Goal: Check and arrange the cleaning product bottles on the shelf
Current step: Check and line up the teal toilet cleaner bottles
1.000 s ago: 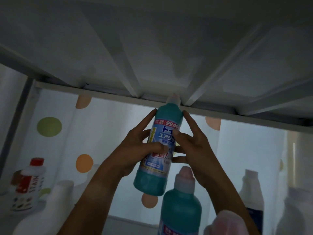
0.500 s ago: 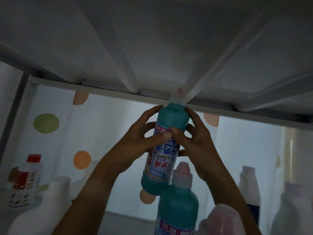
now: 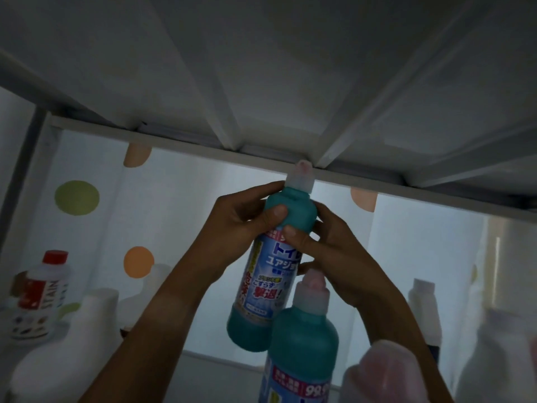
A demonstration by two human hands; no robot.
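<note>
1. The step in hand looks like checking: both hands hold one teal plastic bottle with a blue-and-white printed label [image 3: 271, 274] up in the middle of the view, lifted off the shelf and tilted slightly, its pale translucent cap [image 3: 300, 178] just under the white ribbed underside of the shelf above [image 3: 261, 82].
2. The left hand [image 3: 238, 228] grips the bottle's shoulder from the left; its thumb presses on the teal shoulder and its fingers curl round towards the neck below the cap.
3. The right hand [image 3: 334, 251] grips from the right; its thumb lies across the top of the label and its fingers wrap behind the bottle, mostly hidden.
4. Nearer and lower, a second teal plastic bottle with a pinkish cap [image 3: 303, 338] stands upright, overlapping the held bottle's base in this view; whether they touch I cannot tell.
5. At far left stands a white bottle with a red cap and a "STAIN" label [image 3: 40, 295]; several blurred white bottles [image 3: 96, 315] stand near it, and more pale ones on the right.
6. Behind is a white curtain with coloured dots [image 3: 77, 197].
7. My judgement: the next move calls for lowering the held bottle upright into a free spot beside its twin, label facing out, clear of neighbouring caps.
</note>
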